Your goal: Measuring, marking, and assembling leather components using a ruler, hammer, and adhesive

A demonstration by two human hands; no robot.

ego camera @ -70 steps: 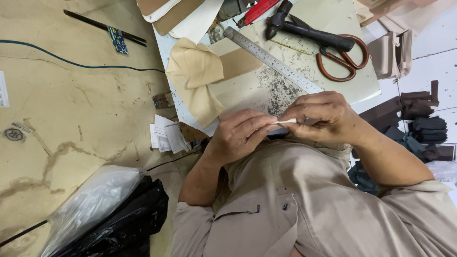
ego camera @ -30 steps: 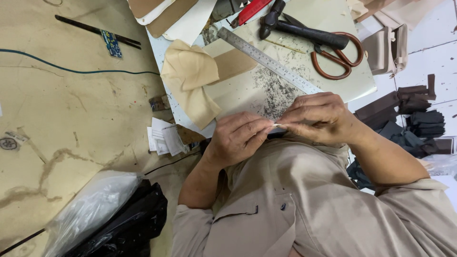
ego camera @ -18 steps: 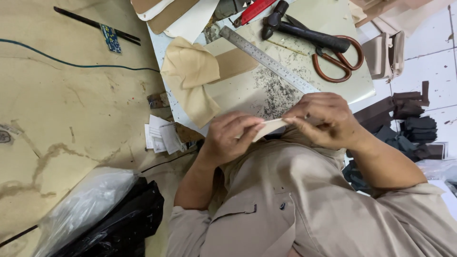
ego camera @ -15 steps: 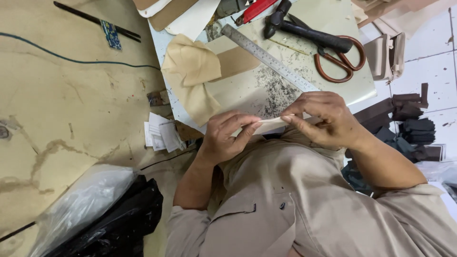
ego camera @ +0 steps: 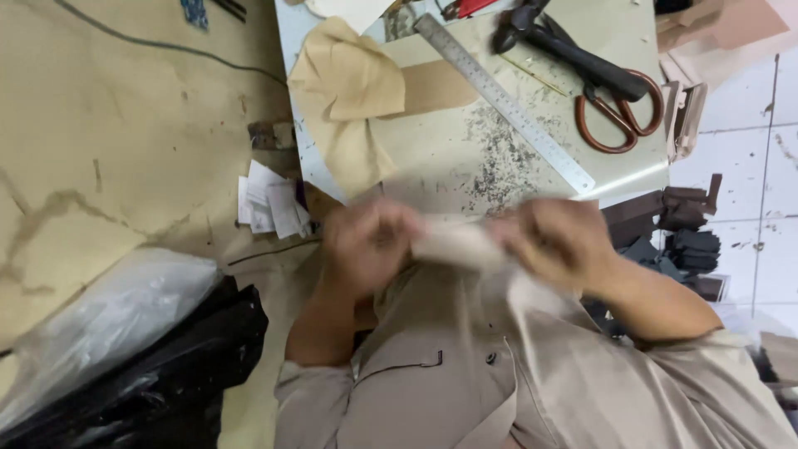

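Both my hands are blurred by motion just above my lap, at the near edge of the work board [ego camera: 632,170]. My left hand [ego camera: 366,241] and my right hand [ego camera: 557,237] each grip one end of a small pale cream strip [ego camera: 453,243] of leather or cloth stretched between them. The strip is blurred, so its exact shape is unclear. A beige cloth [ego camera: 349,91] lies crumpled on the board beyond my left hand.
A steel ruler [ego camera: 503,100] lies diagonally on the board. Brown-handled scissors [ego camera: 619,112] and a black hammer [ego camera: 549,41] sit at the far right. Paper scraps [ego camera: 270,208] lie on the floor, a black and clear plastic bag [ego camera: 125,341] at left, dark leather pieces [ego camera: 686,241] at right.
The view has tilted down and my hands sit lower in it, now blurred by quick movement. They still hold the pale strip between them.
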